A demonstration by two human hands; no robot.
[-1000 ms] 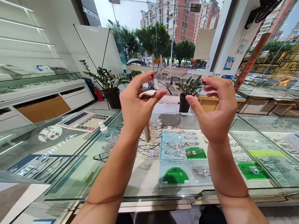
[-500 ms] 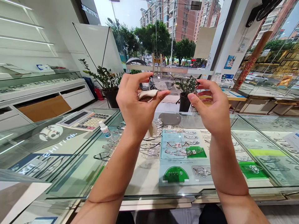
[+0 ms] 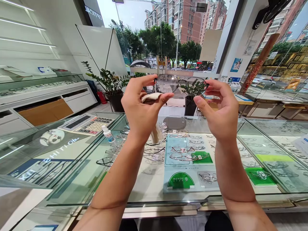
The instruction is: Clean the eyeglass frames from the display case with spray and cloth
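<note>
A pair of thin dark-rimmed round eyeglasses point(image 3: 178, 84) is held up in front of the window, its lenses see-through. My left hand point(image 3: 141, 104) grips the frame's left end with its fingers and also has a pale cloth point(image 3: 157, 134) tucked in the palm, with part of it hanging down below. My right hand point(image 3: 218, 110) has its fingers at the frame's right end, the thumb a little apart below. Beneath both forearms is the glass display counter point(image 3: 144, 202), with rows of eyeglass frames inside or on it.
On the left of the counter lie a calculator point(image 3: 88, 124) and a small white bottle point(image 3: 108, 133). A blue display board point(image 3: 190, 171) bears several frames and green cards. Potted plants point(image 3: 115, 101) stand beyond the counter, before the window. A white drawer cabinet point(image 3: 79, 98) runs along the left wall.
The eyeglasses have tilted slightly, the right end shifting a little to the right with my right hand. The temple that showed below the right lens is less visible now.
</note>
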